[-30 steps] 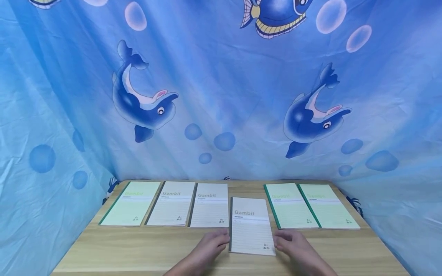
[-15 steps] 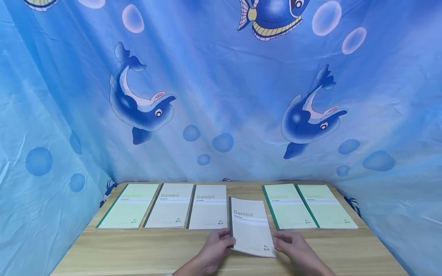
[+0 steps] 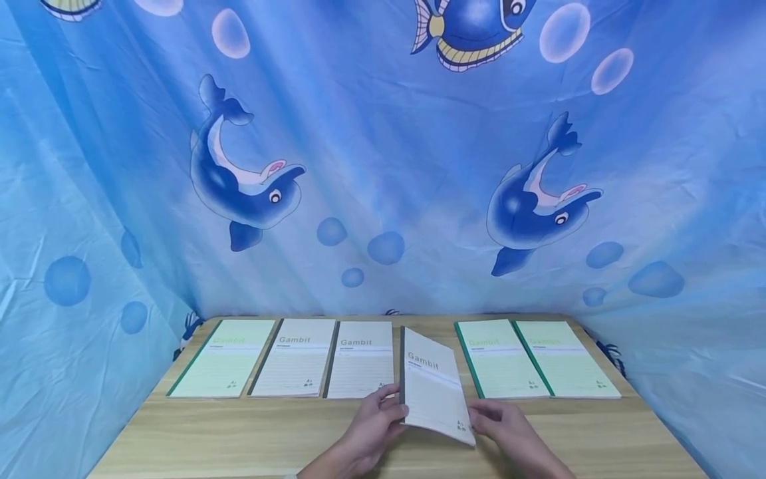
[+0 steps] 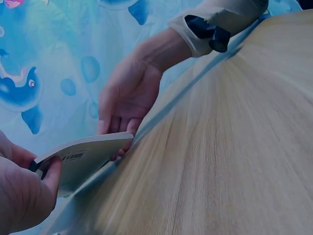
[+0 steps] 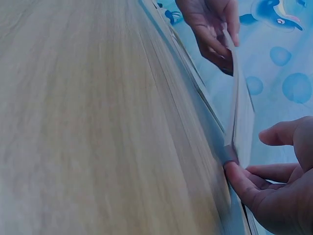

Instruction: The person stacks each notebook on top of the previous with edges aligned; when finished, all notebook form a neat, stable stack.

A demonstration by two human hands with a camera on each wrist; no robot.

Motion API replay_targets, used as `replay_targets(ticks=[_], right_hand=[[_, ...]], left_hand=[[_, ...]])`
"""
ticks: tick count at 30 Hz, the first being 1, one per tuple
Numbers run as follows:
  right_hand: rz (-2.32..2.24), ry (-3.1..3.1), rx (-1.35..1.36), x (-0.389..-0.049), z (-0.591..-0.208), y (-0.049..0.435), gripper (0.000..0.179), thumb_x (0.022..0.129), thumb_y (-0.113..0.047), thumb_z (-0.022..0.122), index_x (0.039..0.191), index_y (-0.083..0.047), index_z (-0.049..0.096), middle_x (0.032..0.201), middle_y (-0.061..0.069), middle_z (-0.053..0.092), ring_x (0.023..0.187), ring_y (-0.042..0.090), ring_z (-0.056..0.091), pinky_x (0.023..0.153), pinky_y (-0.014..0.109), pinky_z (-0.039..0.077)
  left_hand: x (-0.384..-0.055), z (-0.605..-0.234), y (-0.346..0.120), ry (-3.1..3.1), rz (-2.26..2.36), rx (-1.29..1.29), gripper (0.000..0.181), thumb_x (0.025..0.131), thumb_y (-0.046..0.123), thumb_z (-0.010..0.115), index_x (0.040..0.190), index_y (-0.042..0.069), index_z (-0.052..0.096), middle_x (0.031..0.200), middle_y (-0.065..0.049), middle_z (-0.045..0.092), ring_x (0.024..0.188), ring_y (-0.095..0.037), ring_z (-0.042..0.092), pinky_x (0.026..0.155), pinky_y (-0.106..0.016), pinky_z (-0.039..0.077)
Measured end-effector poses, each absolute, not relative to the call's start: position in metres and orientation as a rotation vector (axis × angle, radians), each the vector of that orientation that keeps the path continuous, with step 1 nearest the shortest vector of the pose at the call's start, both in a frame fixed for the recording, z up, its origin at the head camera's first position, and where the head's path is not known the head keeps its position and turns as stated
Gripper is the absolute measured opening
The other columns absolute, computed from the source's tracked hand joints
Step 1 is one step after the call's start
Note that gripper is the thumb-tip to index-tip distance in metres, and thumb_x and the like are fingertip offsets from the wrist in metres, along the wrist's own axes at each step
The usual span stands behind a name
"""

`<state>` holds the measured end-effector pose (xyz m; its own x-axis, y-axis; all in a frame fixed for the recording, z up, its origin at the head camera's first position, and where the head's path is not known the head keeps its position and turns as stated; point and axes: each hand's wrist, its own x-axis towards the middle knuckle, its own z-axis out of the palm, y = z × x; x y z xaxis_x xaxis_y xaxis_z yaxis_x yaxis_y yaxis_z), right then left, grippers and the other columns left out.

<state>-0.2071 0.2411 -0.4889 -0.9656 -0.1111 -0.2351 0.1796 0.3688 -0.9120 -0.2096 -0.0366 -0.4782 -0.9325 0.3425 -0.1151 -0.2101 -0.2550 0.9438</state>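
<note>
A white Gambit notebook (image 3: 433, 392) with a dark spine is raised and tilted over the front of the table, its left side higher than its right. My left hand (image 3: 374, 426) pinches it by the lower spine, thumb on the cover and fingers behind. At the lower right edge is my right hand (image 3: 509, 429). In the right wrist view, this hand's fingertips touch the edge of the notebook (image 5: 240, 117) from below, while the thumb stands apart from it. The left wrist view shows the notebook's back cover (image 4: 88, 161) with a barcode.
Behind lies a row of notebooks on the wooden table (image 3: 239, 432): a green-spined one (image 3: 221, 359), two dark-spined white ones (image 3: 293, 359), and two more green-spined ones (image 3: 499, 359) to the right. A blue curtain (image 3: 383, 166) with dolphins hangs behind and at the sides.
The notebook was flat on the table between both hands. My left hand has taken its spine and lifted that side, tilting it rightward. The right hand has stayed by the right edge.
</note>
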Motion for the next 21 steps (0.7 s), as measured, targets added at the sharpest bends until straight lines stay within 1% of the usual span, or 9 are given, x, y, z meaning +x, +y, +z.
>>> replay_targets(ticks=[5,7,10,12,14,18,21], right_hand=[[-1.644,2.408,0.114,-0.208,-0.489,0.232,0.056,0.097,-0.026,0.070,0.141,0.006,0.056,0.133,0.018,0.067,0.123,0.035,0.065,0.101,0.050,0.057],[-1.655,2.437,0.136,-0.208,-0.488,0.227,0.054,0.096,-0.024,0.070,0.140,0.005,0.057,0.132,0.017,0.068,0.123,0.034,0.065,0.101,0.050,0.057],[-1.721,2.452,0.151,-0.208,-0.485,0.220,0.050,0.095,-0.017,0.069,0.139,0.004,0.059,0.127,0.014,0.070,0.120,0.030,0.066,0.102,0.047,0.056],[-1.775,2.446,0.151,-0.208,-0.483,0.216,0.048,0.095,-0.014,0.068,0.138,0.004,0.059,0.125,0.012,0.071,0.118,0.026,0.067,0.102,0.043,0.057],[-1.842,2.427,0.142,-0.208,-0.481,0.210,0.047,0.095,-0.011,0.067,0.139,0.005,0.059,0.126,0.013,0.072,0.119,0.025,0.067,0.101,0.040,0.058],[-1.956,2.403,0.141,-0.210,-0.478,0.199,0.048,0.094,-0.008,0.067,0.139,0.004,0.059,0.129,0.014,0.071,0.120,0.025,0.067,0.097,0.031,0.060],[-1.992,2.411,0.129,-0.212,-0.477,0.190,0.048,0.093,-0.008,0.068,0.139,0.003,0.060,0.127,0.013,0.071,0.117,0.023,0.066,0.088,0.022,0.060]], left_hand=[[-0.205,-0.472,-0.041,1.641,2.257,0.183,0.065,0.095,-0.001,0.058,0.152,-0.011,0.028,0.130,-0.022,0.064,0.114,-0.024,0.070,0.102,-0.036,0.059],[-0.203,-0.470,-0.043,1.631,2.266,0.198,0.064,0.095,0.000,0.058,0.152,-0.010,0.029,0.129,-0.021,0.065,0.112,-0.022,0.070,0.102,-0.035,0.059],[-0.201,-0.468,-0.049,1.623,2.281,0.200,0.063,0.096,0.000,0.058,0.152,-0.008,0.032,0.128,-0.018,0.065,0.109,-0.020,0.069,0.101,-0.033,0.059],[-0.201,-0.467,-0.053,1.627,2.290,0.195,0.061,0.096,-0.001,0.058,0.152,-0.007,0.033,0.126,-0.016,0.065,0.108,-0.019,0.068,0.098,-0.031,0.059],[-0.201,-0.467,-0.058,1.642,2.297,0.188,0.061,0.096,-0.001,0.058,0.152,-0.007,0.034,0.123,-0.013,0.064,0.104,-0.017,0.066,0.093,-0.027,0.058],[-0.204,-0.467,-0.067,1.678,2.301,0.181,0.064,0.097,-0.001,0.057,0.154,-0.008,0.030,0.122,-0.010,0.062,0.101,-0.015,0.060,0.087,-0.025,0.055],[-0.207,-0.467,-0.075,1.718,2.294,0.167,0.067,0.097,0.000,0.057,0.156,-0.009,0.025,0.126,-0.012,0.061,0.104,-0.016,0.060,0.090,-0.026,0.054]])
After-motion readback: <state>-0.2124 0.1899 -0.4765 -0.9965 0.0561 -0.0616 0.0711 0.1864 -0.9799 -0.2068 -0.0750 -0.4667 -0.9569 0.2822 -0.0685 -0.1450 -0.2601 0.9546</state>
